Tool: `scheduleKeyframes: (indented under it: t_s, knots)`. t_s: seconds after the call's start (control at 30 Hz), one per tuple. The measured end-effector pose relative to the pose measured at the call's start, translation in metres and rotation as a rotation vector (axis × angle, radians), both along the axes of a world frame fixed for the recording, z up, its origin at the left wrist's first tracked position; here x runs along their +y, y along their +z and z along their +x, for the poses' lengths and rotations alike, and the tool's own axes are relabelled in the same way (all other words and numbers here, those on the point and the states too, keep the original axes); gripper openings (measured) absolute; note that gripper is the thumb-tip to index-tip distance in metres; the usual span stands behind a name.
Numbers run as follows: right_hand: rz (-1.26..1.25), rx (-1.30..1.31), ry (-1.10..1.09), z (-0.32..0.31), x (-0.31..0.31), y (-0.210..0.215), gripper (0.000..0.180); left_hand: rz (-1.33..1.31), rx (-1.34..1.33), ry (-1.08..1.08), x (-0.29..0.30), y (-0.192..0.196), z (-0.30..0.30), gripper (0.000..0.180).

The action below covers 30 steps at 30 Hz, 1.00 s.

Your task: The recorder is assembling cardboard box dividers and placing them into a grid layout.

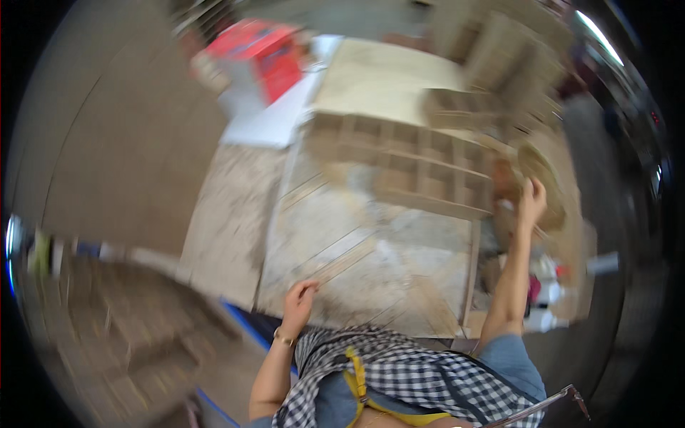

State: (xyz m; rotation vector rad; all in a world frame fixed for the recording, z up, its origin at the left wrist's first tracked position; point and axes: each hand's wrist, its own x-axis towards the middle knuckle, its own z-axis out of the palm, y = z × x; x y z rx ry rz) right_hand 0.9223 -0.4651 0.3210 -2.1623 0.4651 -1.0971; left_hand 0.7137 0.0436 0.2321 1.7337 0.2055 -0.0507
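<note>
Evidently, the right grip [531, 205] is held out at the near edge of a round yellowish basin [540, 161]; whether its rim is pinched cannot be told through the blur. A brown partitioned box [432, 203] is set just left of that grip on the stained worktop [399, 250], and white bottles [546, 294] are gathered on the body side of it. The left grip [305, 291] is held low with fingers bent; whether they are pressed together cannot be told. Well ahead of it, a red-and-white box [275, 68] is seen.
</note>
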Motion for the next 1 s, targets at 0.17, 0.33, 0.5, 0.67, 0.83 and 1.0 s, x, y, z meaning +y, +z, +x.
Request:
scheduleKeyframes:
  t_s: [0.17,0.33,0.5,0.67,0.83,1.0]
  knots:
    - [0.452,0.369,0.853,-0.091,0.239,-0.082,0.009,-0.045,0.034,0.479,0.039,-0.032,-0.087,0.015]
    - [-0.102,0.831,2.113,-0.237,0.392,-0.109,0.013,-0.292,0.068,0.981,0.044,-0.088,-0.199,0.016]
    - [-0.172,1.389,2.125,-0.318,0.444,-0.260,0.014,-0.325,0.206,1.193,0.017,-0.166,-0.303,0.015]
    - [0.290,1.709,1.449,-0.342,0.469,-0.504,0.010,-0.249,0.339,1.234,-0.033,-0.246,-0.349,0.013]
    - [-0.818,1.204,1.283,-0.279,0.532,-0.623,0.056,-0.318,0.379,1.119,-0.051,-0.295,-0.329,0.013]
    - [-1.520,0.696,1.247,-0.142,0.634,-0.654,0.107,-0.540,0.333,1.084,-0.055,-0.329,-0.315,0.016]
